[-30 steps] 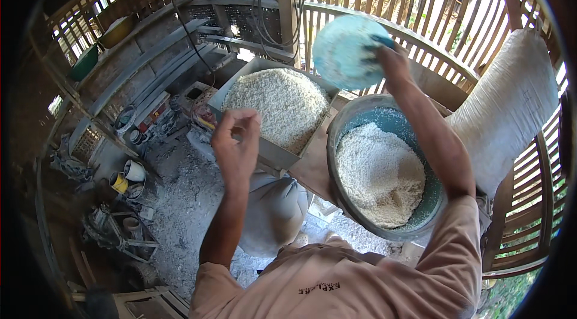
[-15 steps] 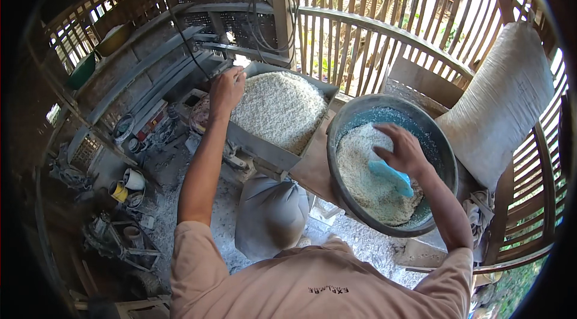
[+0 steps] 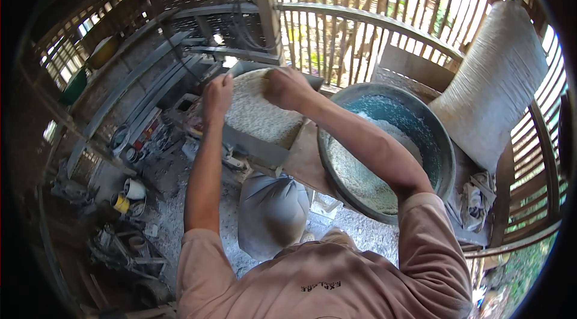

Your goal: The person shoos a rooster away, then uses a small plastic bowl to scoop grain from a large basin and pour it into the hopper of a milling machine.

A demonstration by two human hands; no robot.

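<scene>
A metal hopper [image 3: 255,146] heaped with pale grain [image 3: 255,115] sits in front of me. My left hand [image 3: 217,95] rests on the grain at the hopper's left edge, fingers curled. My right hand [image 3: 287,88] lies on top of the grain at its far right side, fingers bent down into it; I cannot tell if it holds anything. To the right a large round metal basin [image 3: 442,157] with a blue-green inside holds more pale grain [image 3: 360,175]. My right forearm crosses over the basin's left rim.
A full white sack [image 3: 493,85] leans on the slatted bamboo railing [image 3: 360,24] at the right. A grey sack [image 3: 271,214] hangs below the hopper. Machine parts, cans and tools [image 3: 129,193] litter the dusty floor at the left. Crumpled cloth [image 3: 475,205] lies beside the basin.
My right hand has left the basin, where it held a blue scoop, and moved up-left onto the hopper's grain. My left hand has shifted slightly along the hopper's left edge.
</scene>
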